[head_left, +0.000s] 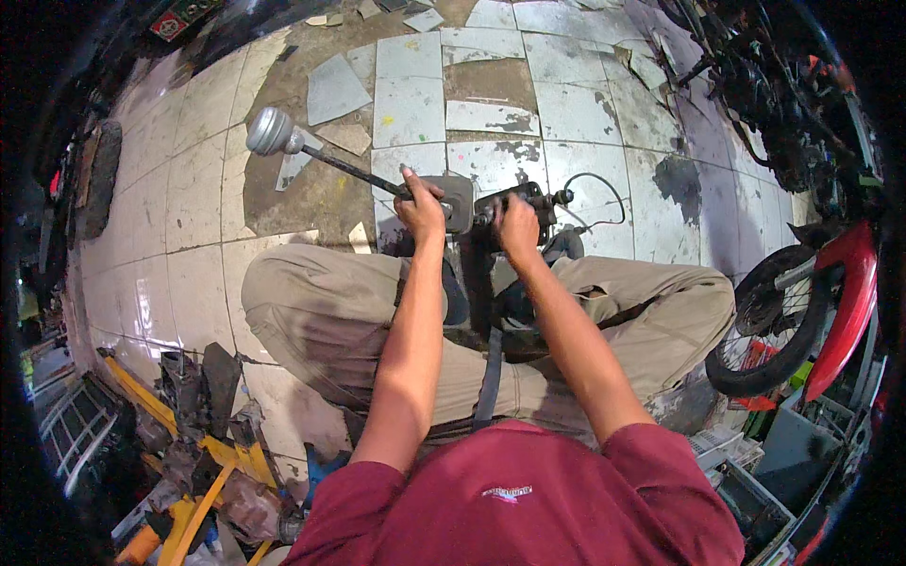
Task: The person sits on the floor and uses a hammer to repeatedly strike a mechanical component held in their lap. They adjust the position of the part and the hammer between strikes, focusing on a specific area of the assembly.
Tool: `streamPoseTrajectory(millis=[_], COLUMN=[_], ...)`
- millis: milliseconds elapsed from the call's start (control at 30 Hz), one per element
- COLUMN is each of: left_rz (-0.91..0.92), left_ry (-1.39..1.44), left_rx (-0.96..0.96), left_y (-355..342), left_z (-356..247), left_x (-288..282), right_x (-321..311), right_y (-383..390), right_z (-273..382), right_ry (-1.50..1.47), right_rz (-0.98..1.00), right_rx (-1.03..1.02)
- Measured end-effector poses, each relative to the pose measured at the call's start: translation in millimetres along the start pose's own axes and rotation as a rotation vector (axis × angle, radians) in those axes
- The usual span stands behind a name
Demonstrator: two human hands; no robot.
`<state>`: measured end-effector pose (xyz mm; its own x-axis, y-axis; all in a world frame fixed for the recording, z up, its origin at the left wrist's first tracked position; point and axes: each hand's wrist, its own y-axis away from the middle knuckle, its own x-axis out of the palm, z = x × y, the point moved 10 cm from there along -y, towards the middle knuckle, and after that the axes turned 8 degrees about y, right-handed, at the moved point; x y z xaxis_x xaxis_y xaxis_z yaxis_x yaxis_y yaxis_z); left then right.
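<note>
My left hand (421,208) is closed round the near end of a long black rod (359,173). The rod slants away to the far left and ends in a rounded, ribbed silver head (271,130). Just right of that hand sits a grey squarish plate (460,204); I cannot tell whether it joins the rod. My right hand (516,226) has its fingers curled at a dark mechanical part (544,202) with a short cylinder, and what the fingertips grip is hidden. From that part a thin black cable (623,196) loops out to the right over the tiles.
I sit on a tiled floor (406,104), my bent knees on either side of the parts. Broken tile pieces (337,90) lie ahead. A wheel (769,321) with a red fender (843,307) stands at right. Metal parts and yellow bars (226,462) crowd the near left.
</note>
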<state>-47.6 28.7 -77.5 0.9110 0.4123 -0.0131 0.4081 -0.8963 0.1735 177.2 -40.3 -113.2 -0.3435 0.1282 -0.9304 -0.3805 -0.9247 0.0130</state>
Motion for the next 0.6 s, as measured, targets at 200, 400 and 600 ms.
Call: streamPoseTrajectory(millis=[200, 400, 600], left_rz=[-0.009, -0.029, -0.001], left_ry=[0.017, -0.010, 0.017], left_rx=[0.016, 0.081, 0.020], left_y=[4, -4, -3], left_z=[-11, -3, -4], left_x=[5, -1, 4], right_x=[-3, -11, 5], right_y=[41, 35, 62], right_z=[8, 22, 7], right_ry=[-0.028, -0.020, 0.009], right_rz=[-0.003, 0.120, 0.249], right_rx=[-0.121, -0.065, -0.115])
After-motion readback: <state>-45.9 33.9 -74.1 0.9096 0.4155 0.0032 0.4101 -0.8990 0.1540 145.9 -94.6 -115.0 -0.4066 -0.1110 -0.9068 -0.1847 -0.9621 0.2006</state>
